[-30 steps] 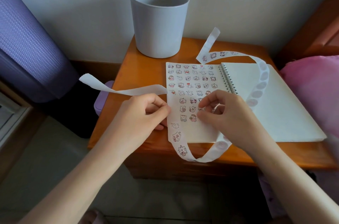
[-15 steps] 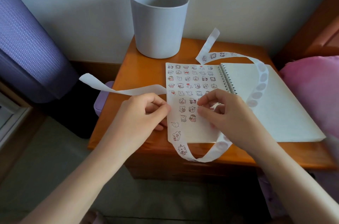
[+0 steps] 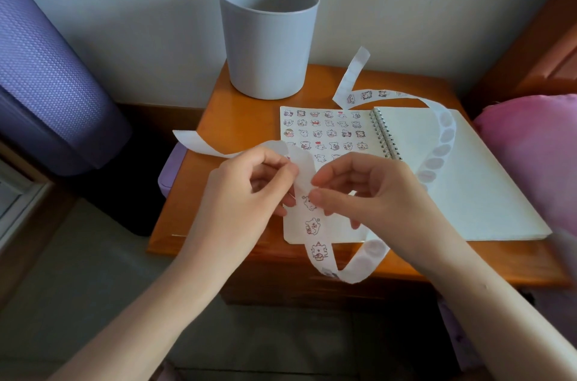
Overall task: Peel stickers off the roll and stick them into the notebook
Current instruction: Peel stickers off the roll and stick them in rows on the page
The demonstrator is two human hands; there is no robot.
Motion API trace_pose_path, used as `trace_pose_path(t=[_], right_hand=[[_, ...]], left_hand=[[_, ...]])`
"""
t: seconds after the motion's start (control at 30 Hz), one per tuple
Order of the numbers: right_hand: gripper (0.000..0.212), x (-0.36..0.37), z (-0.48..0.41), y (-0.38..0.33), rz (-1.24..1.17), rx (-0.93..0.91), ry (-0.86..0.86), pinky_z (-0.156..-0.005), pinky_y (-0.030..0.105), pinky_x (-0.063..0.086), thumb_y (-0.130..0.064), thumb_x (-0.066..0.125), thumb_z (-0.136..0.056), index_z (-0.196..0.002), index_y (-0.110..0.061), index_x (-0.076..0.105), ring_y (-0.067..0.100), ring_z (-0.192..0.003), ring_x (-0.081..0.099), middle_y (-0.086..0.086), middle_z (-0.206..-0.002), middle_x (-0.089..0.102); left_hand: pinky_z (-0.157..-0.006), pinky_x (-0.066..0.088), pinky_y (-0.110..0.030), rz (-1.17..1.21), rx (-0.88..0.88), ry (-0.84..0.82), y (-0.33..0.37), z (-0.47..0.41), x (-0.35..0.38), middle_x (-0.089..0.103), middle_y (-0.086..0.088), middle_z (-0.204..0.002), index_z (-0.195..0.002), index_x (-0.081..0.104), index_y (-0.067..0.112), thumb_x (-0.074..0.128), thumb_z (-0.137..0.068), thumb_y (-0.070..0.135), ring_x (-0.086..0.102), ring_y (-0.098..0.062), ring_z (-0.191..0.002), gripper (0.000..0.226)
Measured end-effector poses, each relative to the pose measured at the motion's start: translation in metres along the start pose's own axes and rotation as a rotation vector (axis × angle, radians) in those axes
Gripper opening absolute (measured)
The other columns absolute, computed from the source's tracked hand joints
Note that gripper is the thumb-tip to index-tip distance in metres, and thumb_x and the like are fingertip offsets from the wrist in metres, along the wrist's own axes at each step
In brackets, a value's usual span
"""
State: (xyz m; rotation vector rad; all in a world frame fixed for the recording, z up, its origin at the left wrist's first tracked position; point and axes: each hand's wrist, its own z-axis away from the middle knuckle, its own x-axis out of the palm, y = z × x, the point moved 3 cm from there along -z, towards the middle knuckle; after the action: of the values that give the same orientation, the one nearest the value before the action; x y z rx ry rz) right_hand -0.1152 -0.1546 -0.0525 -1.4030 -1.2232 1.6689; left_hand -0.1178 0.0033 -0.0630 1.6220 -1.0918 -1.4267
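Observation:
An open spiral notebook (image 3: 487,193) lies on a wooden bedside table (image 3: 243,118). Its left page (image 3: 327,134) carries several rows of small cartoon stickers. A long white sticker strip (image 3: 315,224) loops from the table's back, over the right page, below the front edge and up between my hands. My left hand (image 3: 249,190) pinches the strip from the left. My right hand (image 3: 368,190) pinches at a sticker (image 3: 309,202) on the strip with thumb and forefinger. The strip's empty tail (image 3: 199,141) trails off to the left.
A grey plastic bin (image 3: 268,40) stands at the table's back left, against the wall. A purple ribbed cylinder (image 3: 46,77) leans at the left. Pink bedding (image 3: 537,146) borders the right side, and a small purple object (image 3: 170,174) sits beside the table's left edge.
My right hand left the notebook page and came back to the strip. My left hand lifted the strip higher over the page's lower part. The view has moved closer.

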Motion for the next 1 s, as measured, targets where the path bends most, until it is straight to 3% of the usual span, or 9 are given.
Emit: trace_pose_path(t=[0.2, 0.33, 0.43, 0.6, 1.0], right_hand=[[0.009, -0.0031, -0.0007, -0.0023, -0.033, -0.007, 0.094, -0.048, 0.009, 0.042, -0.019, 0.075, -0.074, -0.081, -0.02, 0.07, 0.008, -0.064, 0.067, -0.009, -0.073, 0.072], [0.008, -0.0044, 0.0013, -0.007, -0.039, -0.051, 0.139, -0.048, 0.005, 0.04, -0.016, 0.074, -0.075, -0.079, -0.022, 0.07, 0.008, -0.066, 0.067, -0.009, -0.075, 0.073], [0.011, -0.0044, 0.0017, -0.009, -0.021, -0.075, 0.159, -0.048, 0.005, 0.04, -0.017, 0.073, -0.076, -0.076, -0.027, 0.068, 0.007, -0.067, 0.066, -0.009, -0.075, 0.072], [0.012, -0.0047, 0.0017, -0.0092, 0.025, -0.089, 0.165, -0.048, 0.006, 0.04, -0.019, 0.073, -0.077, -0.076, -0.029, 0.066, 0.005, -0.068, 0.066, -0.012, -0.076, 0.071], [0.012, -0.0063, 0.0016, -0.0048, 0.071, -0.094, 0.119, -0.059, 0.011, 0.05, -0.019, 0.073, -0.076, -0.076, -0.03, 0.069, 0.005, -0.073, 0.065, -0.015, -0.076, 0.069]], left_hand=[[-0.067, 0.06, -0.027, 0.211, -0.182, -0.103, -0.0042, -0.0025, 0.0005, 0.071, 0.003, -0.07, -0.088, 0.068, 0.016, 0.057, -0.088, 0.031, 0.07, -0.015, -0.068, 0.018], [-0.061, 0.056, -0.016, 0.287, -0.254, -0.168, -0.0014, -0.0008, 0.0018, 0.073, 0.006, -0.077, -0.096, 0.066, 0.021, 0.063, -0.084, 0.027, 0.071, -0.008, -0.071, 0.013], [-0.063, 0.057, -0.018, 0.341, -0.288, -0.174, 0.0003, -0.0012, -0.0004, 0.074, 0.002, -0.077, -0.095, 0.067, 0.018, 0.064, -0.083, 0.025, 0.072, -0.01, -0.072, 0.014], [-0.061, 0.054, -0.014, 0.301, -0.242, -0.234, 0.0034, -0.0012, -0.0019, 0.074, 0.005, -0.077, -0.091, 0.071, 0.018, 0.065, -0.083, 0.018, 0.071, -0.006, -0.075, 0.01], [-0.059, 0.05, -0.007, 0.254, -0.14, -0.197, 0.0042, -0.001, -0.0015, 0.073, 0.008, -0.081, -0.088, 0.071, 0.022, 0.066, -0.082, 0.016, 0.071, -0.005, -0.076, 0.01]])
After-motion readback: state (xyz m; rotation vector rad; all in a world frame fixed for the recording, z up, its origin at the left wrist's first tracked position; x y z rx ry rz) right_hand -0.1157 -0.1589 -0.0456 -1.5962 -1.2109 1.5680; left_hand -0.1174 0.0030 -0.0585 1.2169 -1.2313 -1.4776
